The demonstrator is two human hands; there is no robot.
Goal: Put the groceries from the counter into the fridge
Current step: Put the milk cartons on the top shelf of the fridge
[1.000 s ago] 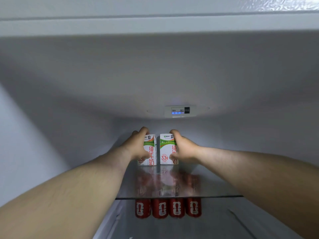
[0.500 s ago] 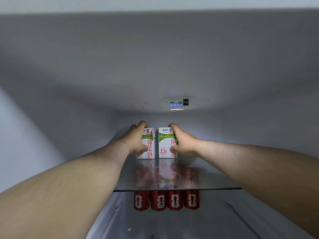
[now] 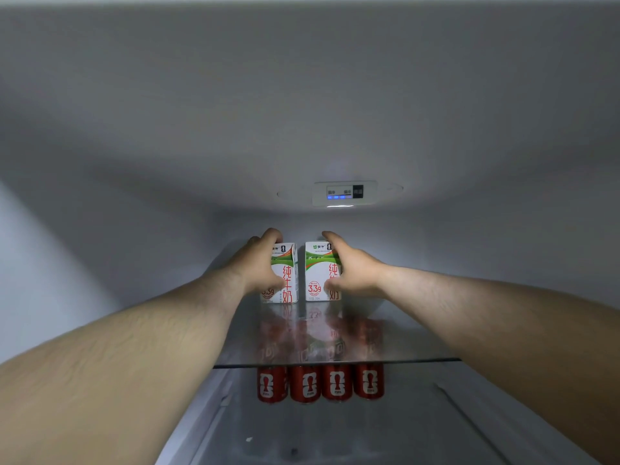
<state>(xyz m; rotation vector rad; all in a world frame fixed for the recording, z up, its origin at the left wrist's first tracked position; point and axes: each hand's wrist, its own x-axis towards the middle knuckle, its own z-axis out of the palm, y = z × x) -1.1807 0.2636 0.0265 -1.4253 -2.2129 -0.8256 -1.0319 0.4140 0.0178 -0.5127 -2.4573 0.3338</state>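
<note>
Two white-and-green milk cartons with red lettering stand upright side by side at the back of the fridge's top glass shelf [image 3: 396,344]. My left hand [image 3: 258,263] grips the left carton [image 3: 288,280] from its left side, fingers over the top. My right hand [image 3: 352,270] grips the right carton [image 3: 317,273] from its right side. A narrow gap separates the two cartons. Both arms reach deep into the compartment.
Several red cans [image 3: 320,384] stand in a row on the shelf below, seen under the glass edge. A control panel with blue lights [image 3: 345,193] sits on the fridge ceiling. White side walls [image 3: 50,280] close in left and right.
Both hands have stayed on the cartons at the shelf's back. The gap between the cartons looks slightly wider, and my view has tilted a little upward.
</note>
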